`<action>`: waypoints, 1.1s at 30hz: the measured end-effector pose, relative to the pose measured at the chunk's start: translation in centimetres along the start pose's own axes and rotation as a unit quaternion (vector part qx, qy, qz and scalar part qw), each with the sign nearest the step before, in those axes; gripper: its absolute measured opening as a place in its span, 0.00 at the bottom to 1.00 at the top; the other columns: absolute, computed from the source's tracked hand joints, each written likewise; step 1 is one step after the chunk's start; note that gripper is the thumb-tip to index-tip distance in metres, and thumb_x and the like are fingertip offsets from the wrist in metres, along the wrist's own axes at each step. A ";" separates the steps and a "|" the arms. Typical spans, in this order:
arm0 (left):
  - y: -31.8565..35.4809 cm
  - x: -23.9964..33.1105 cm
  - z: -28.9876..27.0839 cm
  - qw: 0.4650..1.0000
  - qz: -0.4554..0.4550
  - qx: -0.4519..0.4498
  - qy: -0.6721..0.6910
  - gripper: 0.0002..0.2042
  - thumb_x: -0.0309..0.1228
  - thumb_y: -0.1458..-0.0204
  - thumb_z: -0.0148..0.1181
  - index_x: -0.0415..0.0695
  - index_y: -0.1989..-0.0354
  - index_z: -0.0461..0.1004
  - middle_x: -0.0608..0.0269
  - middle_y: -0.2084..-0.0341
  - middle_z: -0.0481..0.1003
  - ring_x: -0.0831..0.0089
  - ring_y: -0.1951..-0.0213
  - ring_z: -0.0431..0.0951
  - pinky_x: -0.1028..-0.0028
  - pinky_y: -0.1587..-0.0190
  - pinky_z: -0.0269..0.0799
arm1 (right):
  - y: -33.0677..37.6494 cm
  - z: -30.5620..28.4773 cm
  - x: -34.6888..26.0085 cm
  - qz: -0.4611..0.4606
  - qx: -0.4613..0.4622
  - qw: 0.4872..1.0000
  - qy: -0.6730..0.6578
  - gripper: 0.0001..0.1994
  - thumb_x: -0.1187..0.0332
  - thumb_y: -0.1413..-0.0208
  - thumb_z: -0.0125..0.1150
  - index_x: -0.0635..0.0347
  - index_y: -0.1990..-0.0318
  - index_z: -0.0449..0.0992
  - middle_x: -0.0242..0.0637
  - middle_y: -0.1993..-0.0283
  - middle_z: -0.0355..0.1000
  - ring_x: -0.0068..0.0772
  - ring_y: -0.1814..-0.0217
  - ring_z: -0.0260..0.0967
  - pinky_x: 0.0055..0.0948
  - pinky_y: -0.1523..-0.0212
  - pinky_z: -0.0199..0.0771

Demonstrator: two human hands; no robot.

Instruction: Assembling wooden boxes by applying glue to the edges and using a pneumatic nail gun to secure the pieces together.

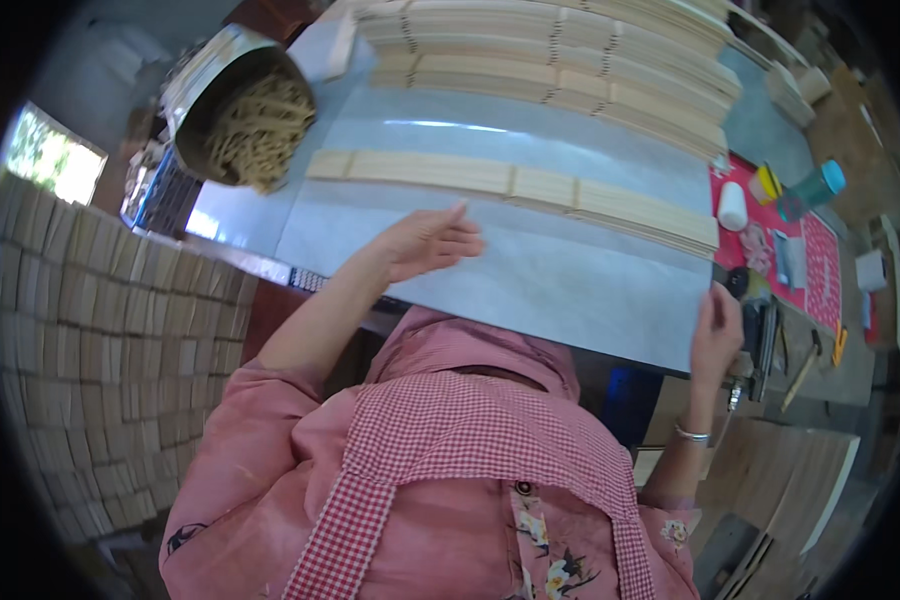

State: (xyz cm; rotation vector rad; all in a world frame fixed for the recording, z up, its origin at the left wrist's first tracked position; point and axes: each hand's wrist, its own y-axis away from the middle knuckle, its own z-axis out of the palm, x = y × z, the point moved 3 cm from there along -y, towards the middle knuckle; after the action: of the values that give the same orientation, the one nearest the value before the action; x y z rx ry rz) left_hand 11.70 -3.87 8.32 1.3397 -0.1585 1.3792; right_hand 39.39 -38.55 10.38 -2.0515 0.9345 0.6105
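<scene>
The person's left hand (435,240) hangs over the pale tabletop (550,275), empty and loosely open, just on the near side of a long row of thin wooden slats (450,172) lying across the table. The right hand (717,335) is over by the table's right edge, fingers bent — I can't tell from here whether they pinch anything — while taller slat stacks (500,75) stand beyond the row.
</scene>
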 end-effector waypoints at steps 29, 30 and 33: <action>13.0 -9.1 -1.9 0.860 0.314 -0.163 0.366 0.28 0.52 0.39 0.61 0.45 0.39 0.68 0.54 0.44 0.71 0.61 0.41 0.71 0.54 0.33 0.63 | 11.0 18.5 -33.8 -0.172 -0.431 0.739 -0.488 0.08 0.79 0.42 0.56 0.66 0.59 0.81 0.32 0.72 0.73 0.26 0.75 0.64 0.23 0.70 0.65; 13.3 -9.5 -2.2 0.864 0.317 -0.175 0.350 0.29 0.51 0.40 0.63 0.44 0.39 0.68 0.53 0.43 0.71 0.60 0.41 0.71 0.53 0.32 0.63 | 11.2 18.6 -33.7 -0.184 -0.459 0.720 -0.486 0.08 0.79 0.42 0.56 0.66 0.59 0.81 0.32 0.72 0.73 0.25 0.75 0.64 0.22 0.71 0.65; 14.0 -10.8 -2.7 0.872 0.323 -0.211 0.301 0.32 0.50 0.44 0.68 0.43 0.38 0.66 0.51 0.42 0.71 0.59 0.39 0.70 0.52 0.32 0.62 | 11.7 18.8 -33.3 -0.222 -0.539 0.659 -0.476 0.09 0.80 0.42 0.56 0.65 0.59 0.82 0.31 0.72 0.73 0.24 0.75 0.64 0.21 0.71 0.64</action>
State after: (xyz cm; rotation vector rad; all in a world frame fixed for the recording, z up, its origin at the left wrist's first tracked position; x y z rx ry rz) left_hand -3.57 -13.04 7.34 0.4429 -0.4848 2.1132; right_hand 7.96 -14.67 16.72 -2.1628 -0.7695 1.9905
